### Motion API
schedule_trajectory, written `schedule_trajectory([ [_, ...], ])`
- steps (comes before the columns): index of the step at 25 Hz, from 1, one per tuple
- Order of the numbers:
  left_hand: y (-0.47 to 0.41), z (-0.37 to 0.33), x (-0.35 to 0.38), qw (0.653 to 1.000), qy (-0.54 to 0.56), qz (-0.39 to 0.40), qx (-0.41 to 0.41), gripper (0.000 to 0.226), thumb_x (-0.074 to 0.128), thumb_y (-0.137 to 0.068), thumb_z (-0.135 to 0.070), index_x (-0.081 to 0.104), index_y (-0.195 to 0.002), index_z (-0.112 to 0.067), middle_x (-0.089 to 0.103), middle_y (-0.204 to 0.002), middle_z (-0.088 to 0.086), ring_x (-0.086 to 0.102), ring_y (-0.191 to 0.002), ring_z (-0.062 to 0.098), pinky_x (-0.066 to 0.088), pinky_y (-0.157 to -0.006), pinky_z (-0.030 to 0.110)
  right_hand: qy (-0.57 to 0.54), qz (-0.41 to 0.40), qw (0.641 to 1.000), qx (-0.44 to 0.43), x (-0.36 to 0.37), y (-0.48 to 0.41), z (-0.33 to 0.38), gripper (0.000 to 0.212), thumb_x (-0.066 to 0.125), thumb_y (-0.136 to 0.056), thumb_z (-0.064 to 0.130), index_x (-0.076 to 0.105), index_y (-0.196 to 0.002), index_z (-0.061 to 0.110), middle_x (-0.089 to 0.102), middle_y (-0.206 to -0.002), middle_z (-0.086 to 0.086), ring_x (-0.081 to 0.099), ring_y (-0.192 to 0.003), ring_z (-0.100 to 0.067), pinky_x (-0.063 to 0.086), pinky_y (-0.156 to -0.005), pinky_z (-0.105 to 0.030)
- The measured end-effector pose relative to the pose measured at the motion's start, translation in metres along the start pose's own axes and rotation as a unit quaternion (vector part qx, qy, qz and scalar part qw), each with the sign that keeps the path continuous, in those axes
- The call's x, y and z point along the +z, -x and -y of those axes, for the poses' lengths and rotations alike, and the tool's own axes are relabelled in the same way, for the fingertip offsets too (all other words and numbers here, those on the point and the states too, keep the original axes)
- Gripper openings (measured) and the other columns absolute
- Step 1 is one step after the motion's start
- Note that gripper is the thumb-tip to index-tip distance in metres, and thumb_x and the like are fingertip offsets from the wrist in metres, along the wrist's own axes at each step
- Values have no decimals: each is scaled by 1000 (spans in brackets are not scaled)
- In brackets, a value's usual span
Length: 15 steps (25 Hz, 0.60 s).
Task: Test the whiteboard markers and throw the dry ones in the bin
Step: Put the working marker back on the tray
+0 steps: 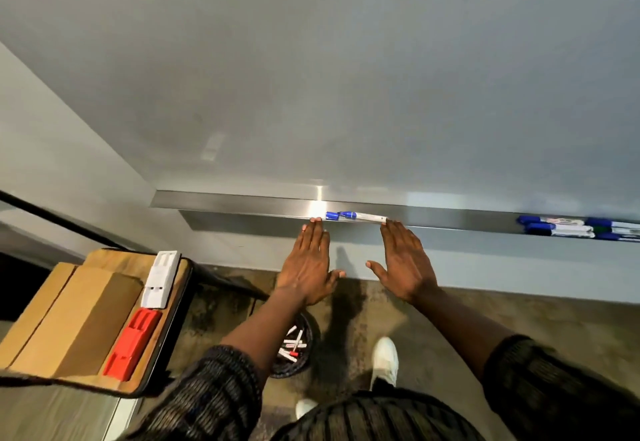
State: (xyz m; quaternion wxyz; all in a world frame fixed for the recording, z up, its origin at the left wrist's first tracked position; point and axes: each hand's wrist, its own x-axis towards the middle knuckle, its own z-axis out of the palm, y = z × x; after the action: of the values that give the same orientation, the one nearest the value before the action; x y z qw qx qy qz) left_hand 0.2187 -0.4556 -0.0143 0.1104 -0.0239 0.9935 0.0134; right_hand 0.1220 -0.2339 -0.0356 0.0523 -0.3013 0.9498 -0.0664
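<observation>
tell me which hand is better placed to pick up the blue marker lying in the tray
Right, narrowly: the right hand has fingertips at the white barrel end of the blue marker, while the left hand sits by the cap end. Both are open.

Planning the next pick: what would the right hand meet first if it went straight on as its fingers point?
Likely the white end of the blue marker in the tray; the right hand seems nearly touching it.

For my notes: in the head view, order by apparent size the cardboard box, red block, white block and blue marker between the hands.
1. cardboard box
2. red block and white block: alike, not ranked
3. blue marker
</observation>
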Motion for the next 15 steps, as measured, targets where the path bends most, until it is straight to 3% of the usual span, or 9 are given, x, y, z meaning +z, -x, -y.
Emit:
schedule_trajectory([
  [7,-53,-10,-7,996,11,42,-71,95,35,-110,-64,-5,-170,-2,-15,-178,21,-16,-166,35,-10,-134,45,-40,31,998,-45,-3,-46,-28,79,50,-104,55,24,-164,11,26,-171,-14,25,-159,-31,19,-130,-43],
  [11,-78,-16,-9,996,22,25,-86,84,48,-111,-51,12,-168,-2,7,-178,22,2,-167,37,-4,-133,44,-12,36,996,-78,3,-66,-37,70,57,-102,49,40,-157,9,47,-159,-16,46,-145,-35,35,-123,-46],
  [15,-95,-15,-3,996,22,7,-84,72,57,-109,-44,29,-162,-5,33,-170,19,26,-161,34,16,-136,46,17,39,995,-86,12,-80,-36,64,60,-101,48,48,-151,10,58,-144,-15,56,-129,-34,45,-110,-47],
])
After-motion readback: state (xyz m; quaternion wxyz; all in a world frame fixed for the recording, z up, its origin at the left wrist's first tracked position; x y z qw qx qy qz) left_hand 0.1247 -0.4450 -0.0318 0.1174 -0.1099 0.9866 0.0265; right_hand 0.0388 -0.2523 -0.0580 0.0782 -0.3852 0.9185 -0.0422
